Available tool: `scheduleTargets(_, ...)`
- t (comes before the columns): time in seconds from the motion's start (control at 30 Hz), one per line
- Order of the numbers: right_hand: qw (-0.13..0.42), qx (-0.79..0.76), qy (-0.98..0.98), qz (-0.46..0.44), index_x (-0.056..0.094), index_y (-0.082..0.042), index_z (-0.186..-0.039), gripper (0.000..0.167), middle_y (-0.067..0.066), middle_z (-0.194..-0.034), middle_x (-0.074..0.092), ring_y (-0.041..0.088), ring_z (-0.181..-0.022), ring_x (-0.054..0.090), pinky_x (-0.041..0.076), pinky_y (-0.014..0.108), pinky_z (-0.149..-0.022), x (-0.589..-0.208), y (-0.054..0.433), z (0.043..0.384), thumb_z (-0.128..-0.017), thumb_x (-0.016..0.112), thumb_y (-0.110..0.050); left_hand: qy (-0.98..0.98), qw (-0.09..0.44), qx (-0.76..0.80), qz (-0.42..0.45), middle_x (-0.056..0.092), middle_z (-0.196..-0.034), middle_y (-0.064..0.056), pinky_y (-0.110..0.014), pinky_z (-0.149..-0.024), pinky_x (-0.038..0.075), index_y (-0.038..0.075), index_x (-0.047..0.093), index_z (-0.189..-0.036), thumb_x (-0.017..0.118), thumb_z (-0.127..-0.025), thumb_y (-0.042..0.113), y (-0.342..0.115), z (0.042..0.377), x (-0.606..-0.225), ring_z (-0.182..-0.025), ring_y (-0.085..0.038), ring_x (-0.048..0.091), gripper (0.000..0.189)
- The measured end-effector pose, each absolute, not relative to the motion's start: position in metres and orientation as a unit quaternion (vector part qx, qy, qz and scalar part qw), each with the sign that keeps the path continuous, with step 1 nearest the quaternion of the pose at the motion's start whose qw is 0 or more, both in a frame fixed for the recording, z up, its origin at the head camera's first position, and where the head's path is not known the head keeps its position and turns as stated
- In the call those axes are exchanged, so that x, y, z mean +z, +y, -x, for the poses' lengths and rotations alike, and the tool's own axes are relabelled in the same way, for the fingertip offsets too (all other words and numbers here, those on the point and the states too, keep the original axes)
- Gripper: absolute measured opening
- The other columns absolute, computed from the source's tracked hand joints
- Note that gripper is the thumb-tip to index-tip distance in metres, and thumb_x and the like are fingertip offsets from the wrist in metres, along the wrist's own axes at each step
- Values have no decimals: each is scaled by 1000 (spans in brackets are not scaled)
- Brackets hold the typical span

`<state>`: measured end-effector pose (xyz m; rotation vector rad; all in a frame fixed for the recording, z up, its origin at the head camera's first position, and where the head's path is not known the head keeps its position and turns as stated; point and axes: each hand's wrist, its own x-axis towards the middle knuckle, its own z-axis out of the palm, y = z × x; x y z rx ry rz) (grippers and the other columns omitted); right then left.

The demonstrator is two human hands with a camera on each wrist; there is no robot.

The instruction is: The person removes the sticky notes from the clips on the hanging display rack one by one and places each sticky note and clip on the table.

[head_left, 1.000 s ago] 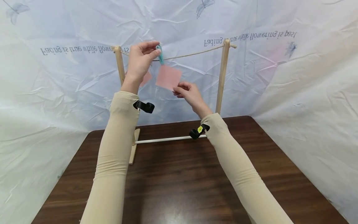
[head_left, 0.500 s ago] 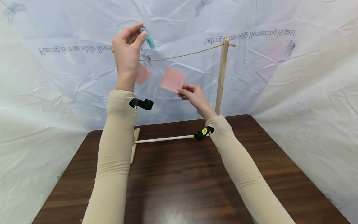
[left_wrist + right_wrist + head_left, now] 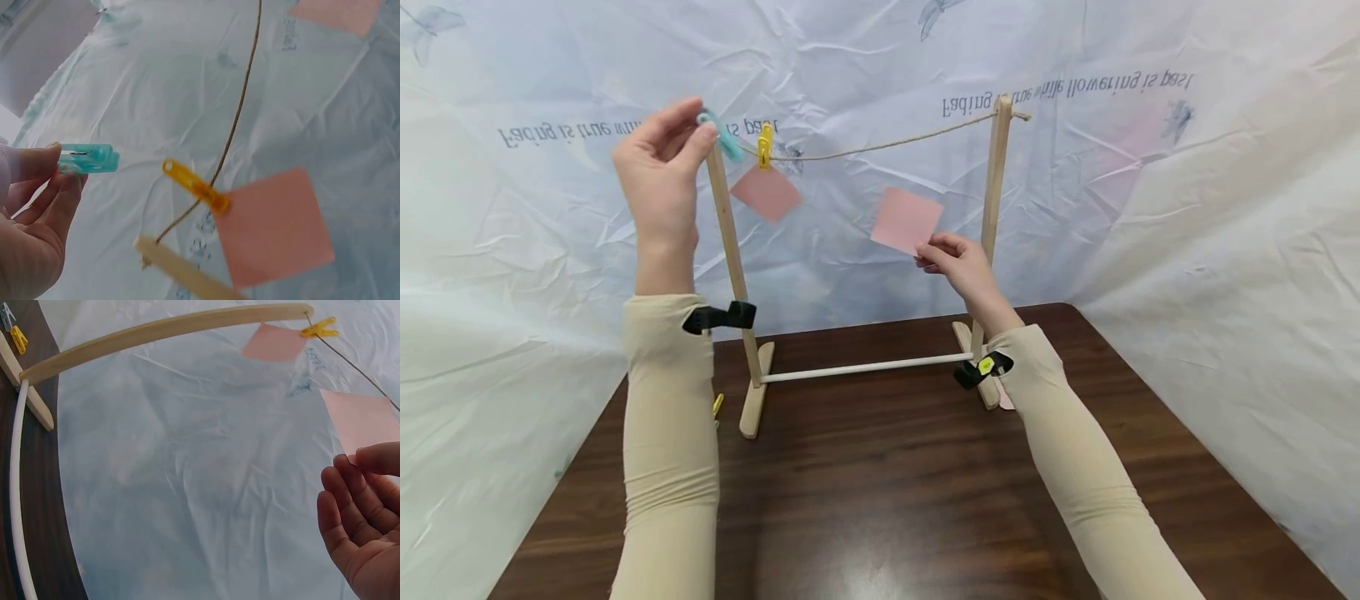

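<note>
My left hand (image 3: 655, 179) pinches a teal clothespin (image 3: 724, 138) between thumb and fingers, near the top of the left post. The left wrist view shows that clothespin (image 3: 97, 158) apart from the rope (image 3: 236, 115). On the rope, a yellow clothespin (image 3: 764, 148) clips a pink paper square (image 3: 766, 193) by its corner. With thumb and fingertips, my right hand (image 3: 966, 271) pinches the lower corner of a second pink paper square (image 3: 907, 219). That square is below the rope, and no clothespin is on it.
Two wooden posts (image 3: 994, 183) carry the sagging rope; a white rod (image 3: 865, 367) joins their feet. Another yellow clothespin (image 3: 19, 339) and a grey one (image 3: 7, 317) lie by the left foot. Something pink (image 3: 1004, 397) lies by the right foot on the brown table (image 3: 865, 483).
The left hand has moved left with the teal clothespin, away from the paper, uncovering the yellow clothespin. The right hand has drawn its pink square to the right and slightly down.
</note>
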<state>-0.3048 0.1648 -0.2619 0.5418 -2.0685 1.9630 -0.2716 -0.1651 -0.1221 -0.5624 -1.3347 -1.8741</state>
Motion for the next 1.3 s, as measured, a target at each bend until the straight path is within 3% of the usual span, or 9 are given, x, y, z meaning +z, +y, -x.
scheduleTargets(0.13, 128, 686, -693, -181, 63, 7, -111, 23, -3, -89, 72, 14, -87, 70, 56, 28, -85, -270, 183, 302, -99, 65, -12, -535, 387, -726, 191, 72, -105, -15, -24, -88, 55, -3, 76, -106, 79, -81, -8, -187, 263, -139, -94, -22, 68, 25)
scheduleTargets(0.37, 132, 680, -703, -158, 64, 2, -109, 20, -3, -90, 73, 12, -86, 70, 55, 26, -84, -281, 223, 290, -99, 66, -15, -559, 398, -713, 144, 73, -102, -12, -20, -82, 56, -2, 77, -104, 81, -79, -8, -223, 248, -178, -92, -20, 68, 26)
scheduleTargets(0.6, 155, 690, -696, -124, 64, 2, -105, 18, -3, -86, 72, 11, -81, 71, 56, 20, -76, -298, 262, 279, -97, 69, -13, -594, 390, -699, 83, 74, -101, -8, -15, -78, 55, -1, 78, -104, 83, -77, -8, -259, 230, -225, -91, -16, 68, 29)
scheduleTargets(0.83, 164, 727, -659, -106, 69, -4, -97, 4, -2, -82, 73, 9, -75, 70, 56, 18, -71, -317, 300, 269, -96, 68, -8, -701, 381, -603, 6, 73, -98, 7, -12, -77, 49, 3, 76, -115, 82, -83, 1, -286, 214, -266, -93, -6, 66, 33)
scheduleTargets(1.03, 166, 728, -661, -78, 71, -8, -96, 3, -3, -82, 74, 8, -74, 71, 54, 16, -68, -336, 328, 260, -96, 69, -9, -788, 343, -509, -53, 69, -104, 18, -12, -81, 45, 9, 72, -126, 79, -89, 16, -301, 206, -296, -96, 2, 62, 38)
scheduleTargets(1.17, 161, 717, -677, -50, 69, -7, -100, 8, -5, -83, 74, 6, -75, 70, 53, 15, -68, -347, 342, 254, -96, 70, -14, -822, 294, -482, -78, 68, -108, 15, -12, -76, 45, 12, 69, -132, 77, -91, 27, -307, 203, -312, -99, 1, 58, 44)
scheduleTargets(1.3, 150, 686, -712, -26, 67, -9, -104, 12, -10, -83, 72, 3, -75, 68, 51, 13, -67, -360, 353, 247, -98, 69, -19, -867, 261, -418, -73, 70, -112, -4, -17, -74, 44, 10, 65, -135, 72, -94, 35, -311, 202, -330, -92, 8, 52, 49)
